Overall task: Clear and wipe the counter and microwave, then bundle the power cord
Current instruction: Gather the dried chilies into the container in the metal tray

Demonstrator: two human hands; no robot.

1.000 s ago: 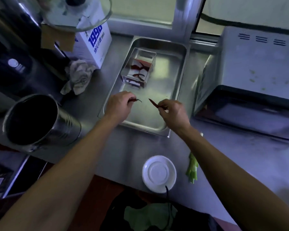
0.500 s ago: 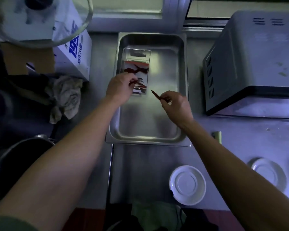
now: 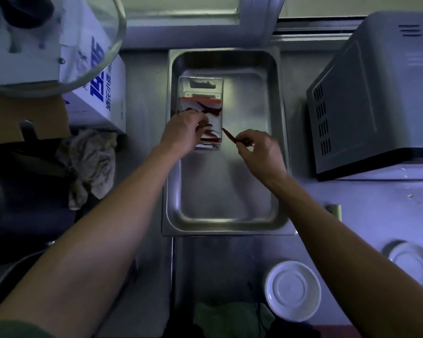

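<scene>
left hand [image 3: 182, 132] over clear box [image 3: 200, 93] in steel tray [image 3: 230, 223], grip kinda hidden, right hand [image 3: 260, 152] pinching red chili [image 3: 228, 136]

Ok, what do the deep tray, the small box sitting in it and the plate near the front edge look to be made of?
Deep tray: probably stainless steel, with a brushed grey sheen and soft reflections on its walls. Small box: seemingly clear plastic, since the tray floor and the red chillies inside show through its walls. Plate: smooth glossy white, perhaps ceramic or melamine; the look alone does not settle it.
</scene>
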